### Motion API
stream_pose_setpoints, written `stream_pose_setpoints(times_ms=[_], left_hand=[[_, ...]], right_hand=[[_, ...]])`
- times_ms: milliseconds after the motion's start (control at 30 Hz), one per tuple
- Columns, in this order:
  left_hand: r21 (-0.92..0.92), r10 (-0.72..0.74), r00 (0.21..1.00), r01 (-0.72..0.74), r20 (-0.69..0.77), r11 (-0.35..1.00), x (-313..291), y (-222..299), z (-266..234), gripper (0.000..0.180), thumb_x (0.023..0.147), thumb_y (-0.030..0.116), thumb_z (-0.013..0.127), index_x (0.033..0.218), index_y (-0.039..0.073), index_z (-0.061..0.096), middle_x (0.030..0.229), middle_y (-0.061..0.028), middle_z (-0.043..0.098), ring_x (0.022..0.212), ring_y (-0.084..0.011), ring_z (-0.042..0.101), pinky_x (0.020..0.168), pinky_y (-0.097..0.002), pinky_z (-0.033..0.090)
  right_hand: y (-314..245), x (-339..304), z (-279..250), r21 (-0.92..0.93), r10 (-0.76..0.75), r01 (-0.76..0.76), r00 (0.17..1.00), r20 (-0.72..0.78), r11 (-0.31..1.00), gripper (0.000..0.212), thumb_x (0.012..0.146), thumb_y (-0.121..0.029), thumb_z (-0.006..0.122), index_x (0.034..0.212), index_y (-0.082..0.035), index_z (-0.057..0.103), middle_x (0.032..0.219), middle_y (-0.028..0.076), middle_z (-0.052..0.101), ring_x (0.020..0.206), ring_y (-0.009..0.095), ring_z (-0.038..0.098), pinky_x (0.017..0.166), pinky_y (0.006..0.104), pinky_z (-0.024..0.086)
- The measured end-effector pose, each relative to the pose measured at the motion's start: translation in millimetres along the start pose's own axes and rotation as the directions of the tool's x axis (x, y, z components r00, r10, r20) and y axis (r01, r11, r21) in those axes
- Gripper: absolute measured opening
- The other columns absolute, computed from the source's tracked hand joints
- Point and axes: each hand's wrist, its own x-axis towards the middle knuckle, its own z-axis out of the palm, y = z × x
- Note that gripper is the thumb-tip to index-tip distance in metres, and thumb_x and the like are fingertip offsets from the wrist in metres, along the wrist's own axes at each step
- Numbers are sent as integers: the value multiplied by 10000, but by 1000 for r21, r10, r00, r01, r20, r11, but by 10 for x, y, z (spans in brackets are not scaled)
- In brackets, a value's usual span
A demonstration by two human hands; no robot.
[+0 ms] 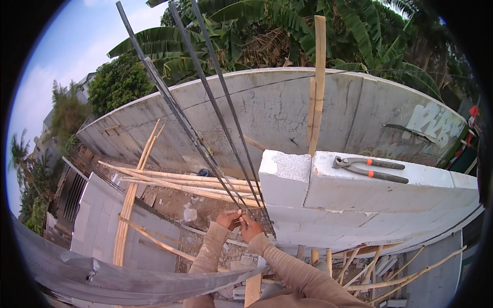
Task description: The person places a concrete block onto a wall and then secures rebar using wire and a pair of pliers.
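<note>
Both my hands are together at the lower part of several upright steel rebars [224,97], beside the end of a white block wall [354,190]. My left hand [229,219] has its fingers pinched close to the bars. Just right of it, touching or nearly so, my right hand [250,227] is also closed in a pinch. What lies between the fingertips is too small to make out. Thin crosswise steel pieces show around the bars near my fingers. A pair of pincers [371,169] with dark handles and orange bands lies on the wall's top, away from my hands.
Bamboo poles [195,180] lie across and lean beyond the bars. A wooden plank [319,77] rises behind the block wall. A grey metal sheet [133,280] crosses below my forearms. More poles [400,283] stand low at the right. A concrete wall [267,108] curves across the back.
</note>
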Motion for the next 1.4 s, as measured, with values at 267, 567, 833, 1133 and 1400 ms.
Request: stream_pose_setpoints(times_ms=[267,567,833,1133,1400], left_hand=[[134,124,972,-98,-198,986,28,-36,194,203,942,178,668,807,30,637,743,-68,660,614,-174,639,453,-262,445],[986,695,709,-167,125,-7,-276,146,476,201,844,122,683,800,-37,569,722,-208,592,613,-363,621,536,-448,476],[923,631,725,-18,276,-383,-355,110,661,137,871,119,617,872,-6,562,840,-177,611,756,-370,651,650,-432,552],[861,368,915,-49,-164,506,-256,189,307,298,875,232,721,968,-44,660,661,-52,570,491,-167,524,496,-318,449],[-161,-117,963,79,-244,984,-326,226,339,251,960,180,636,1142,10,605,836,-3,567,507,-55,368,415,-191,267]], right_hand=[[-125,-345,-319,-337,-88,159,972,218,928,136,940,-136,541,1009,-70,639,939,187,675,765,406,654,685,481,528],[-1612,-433,-2659,-601,-840,654,541,-54,460,276,783,-54,666,1043,35,644,831,142,624,691,288,625,618,386,530],[-1677,-246,-3764,-991,-386,59,922,8,120,626,869,-480,655,1329,-67,555,1407,183,474,1342,390,389,1116,563,251],[-1570,42,-4146,-930,-400,231,911,103,287,522,857,-337,688,1228,-16,511,1211,161,562,1131,382,507,1001,486,386],[-1528,-398,-3824,-918,-585,211,811,-28,337,490,918,-381,629,1155,26,493,1065,211,566,939,361,577,826,409,478]])
